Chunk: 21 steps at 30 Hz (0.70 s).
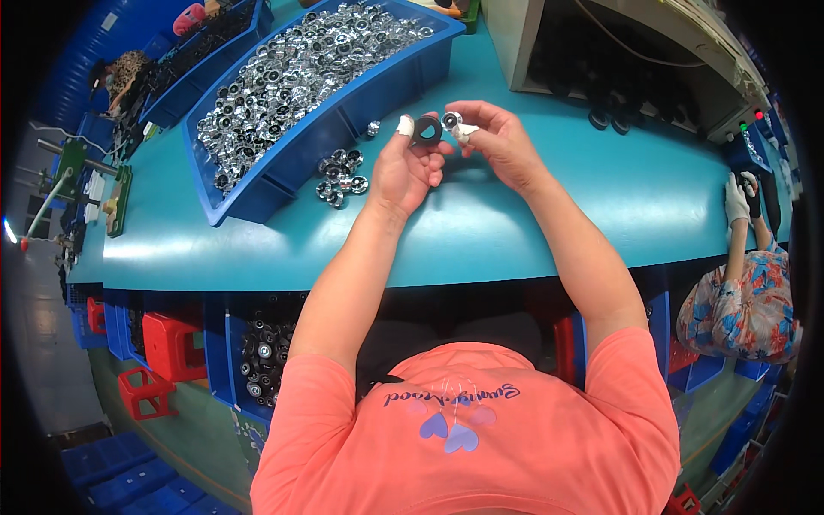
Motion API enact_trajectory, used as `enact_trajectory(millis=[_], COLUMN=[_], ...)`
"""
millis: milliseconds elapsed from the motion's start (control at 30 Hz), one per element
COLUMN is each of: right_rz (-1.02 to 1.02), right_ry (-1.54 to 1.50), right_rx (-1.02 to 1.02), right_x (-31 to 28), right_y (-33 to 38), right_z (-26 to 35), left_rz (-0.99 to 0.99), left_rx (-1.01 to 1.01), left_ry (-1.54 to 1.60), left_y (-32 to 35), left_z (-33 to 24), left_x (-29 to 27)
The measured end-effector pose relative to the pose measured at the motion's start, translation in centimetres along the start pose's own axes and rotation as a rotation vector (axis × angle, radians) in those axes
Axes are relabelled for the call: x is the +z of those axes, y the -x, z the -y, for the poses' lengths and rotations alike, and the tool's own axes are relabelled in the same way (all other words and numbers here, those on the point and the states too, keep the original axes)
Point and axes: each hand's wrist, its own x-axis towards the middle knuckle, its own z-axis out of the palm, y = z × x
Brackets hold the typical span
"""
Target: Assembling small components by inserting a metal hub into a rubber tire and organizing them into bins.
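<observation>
Over the teal table, my left hand (407, 169) pinches a black ring (427, 130) upright between thumb and fingers. Close beside it, my right hand (502, 146) holds a small shiny silver hub (451, 121) with a dark centre. The ring and the hub are very near each other; I cannot tell if they touch. White tape wraps both thumbs. Left of my left hand lies a small cluster of silver hubs (341, 176), with a single one (373, 129) apart from it. A long blue bin (343, 120) beyond them is heaped with the same silver parts.
A pale machine housing (515, 47) stands at the back right, with black rings (609, 120) at its opening. A gloved co-worker (740, 292) sits at the far right. Under the table edge is a bin of dark wheels (264, 352); red stools (172, 346) stand lower left.
</observation>
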Motion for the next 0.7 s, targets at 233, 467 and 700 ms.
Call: enact_trajectory(millis=[233, 467, 700], right_rz=[-0.012, -0.043, -0.027], right_ry=[0.006, 0.015, 0.026], right_rx=[0.037, 0.031, 0.036], right_x=[0.00, -0.14, -0.05], right_y=[-0.01, -0.17, 0.01], right_z=[0.18, -0.07, 0.20], left_rz=[0.032, 0.077, 0.118], left_rx=[0.025, 0.025, 0.012], left_ry=[-0.052, -0.038, -0.003], left_y=[0.17, 0.25, 0.22], left_z=[0.19, 0.12, 0.14], left_x=[0.17, 0.35, -0.01])
